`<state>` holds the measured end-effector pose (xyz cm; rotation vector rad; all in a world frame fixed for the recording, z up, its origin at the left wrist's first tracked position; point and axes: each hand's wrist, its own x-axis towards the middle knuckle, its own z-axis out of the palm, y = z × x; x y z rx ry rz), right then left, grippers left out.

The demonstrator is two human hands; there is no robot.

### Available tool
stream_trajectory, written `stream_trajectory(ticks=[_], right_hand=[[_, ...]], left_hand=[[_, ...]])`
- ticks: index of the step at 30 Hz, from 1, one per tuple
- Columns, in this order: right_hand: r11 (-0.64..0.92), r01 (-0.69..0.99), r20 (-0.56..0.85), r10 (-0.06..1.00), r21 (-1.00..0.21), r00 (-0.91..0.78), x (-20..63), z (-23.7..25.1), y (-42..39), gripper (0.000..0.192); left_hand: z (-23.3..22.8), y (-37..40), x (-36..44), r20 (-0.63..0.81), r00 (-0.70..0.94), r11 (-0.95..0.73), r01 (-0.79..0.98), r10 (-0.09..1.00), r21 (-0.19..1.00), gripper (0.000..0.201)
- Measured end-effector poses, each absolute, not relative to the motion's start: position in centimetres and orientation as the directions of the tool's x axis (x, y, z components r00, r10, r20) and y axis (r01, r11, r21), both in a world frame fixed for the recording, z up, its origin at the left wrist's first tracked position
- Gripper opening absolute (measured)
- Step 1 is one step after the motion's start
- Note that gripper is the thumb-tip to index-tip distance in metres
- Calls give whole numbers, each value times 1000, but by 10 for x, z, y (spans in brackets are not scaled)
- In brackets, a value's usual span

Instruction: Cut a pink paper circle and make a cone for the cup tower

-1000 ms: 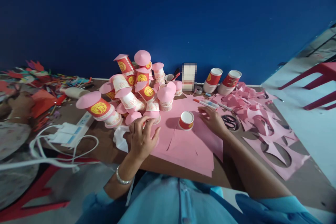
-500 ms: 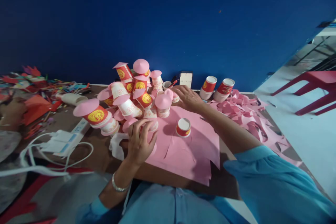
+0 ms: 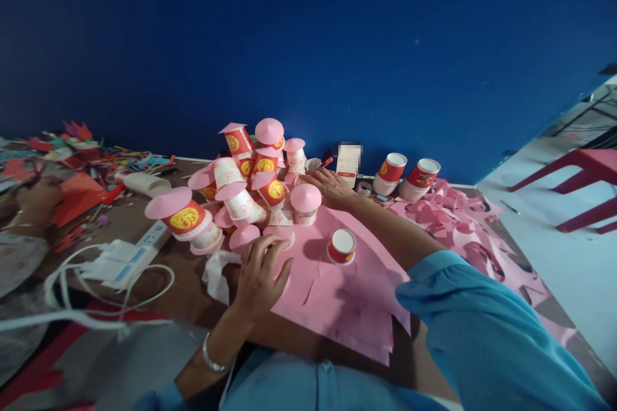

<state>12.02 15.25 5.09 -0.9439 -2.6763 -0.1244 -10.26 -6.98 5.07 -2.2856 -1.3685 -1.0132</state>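
A brown table is seen against a deep blue wall, most of its near middle covered by overlapping pink paper sheets. The left hand is laid on the left edge of those sheets, fingers spread and slightly curled, fingertips touching a small pink paper cap at the foot of a heap of capped paper cups — red-and-yellow and white cups topped with pink discs, piled just behind the hand. The right hand is reached far forward to the back of the heap, palm down, fingers loosely spread; whether anything is pinched under it cannot be told. A single open red paper cup stands upright on the pink sheets between the two arms, apart from both hands. Two more red cups lie tilted near the wall at the right, beside a blurred white card. Pink offcuts are strewn over the table's right side. At the left a white power strip with cables is seen, with a crumpled white tissue just beside the left hand, and coloured paper scraps further back. A red plastic chair stands on the pale floor at the right — a blue sleeve fills the near corner.
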Motion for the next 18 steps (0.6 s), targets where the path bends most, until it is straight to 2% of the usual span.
stream_trajectory(ticks=[4,7,10,12,14,15,18], right_hand=[[787,601,402,599,-137,-693,124,55,152,67],[780,551,538,613,-295,-579,131,62,151,71],[706,429,602,706,-563,-373,143,70,148,74],[578,251,533,815,-777,-227,152,77,139,79],[415,-1,410,899,-910,-154,160,86,123,85],[362,-119,377,916,-924,-140,163,91,112,85],[259,-289,326,922,-921,-211,168,103,71,84]], left_hand=[[52,-66,-99,696,306,-521,846,650,114,36],[54,-63,-97,699,318,-543,831,640,120,36],[56,-62,-96,704,327,-571,810,631,136,37],[58,-62,-95,707,325,-593,788,629,165,38],[60,-62,-92,707,299,-613,753,641,239,40],[62,-63,-90,702,270,-618,726,659,301,41],[67,-61,-80,606,143,-573,548,782,610,50]])
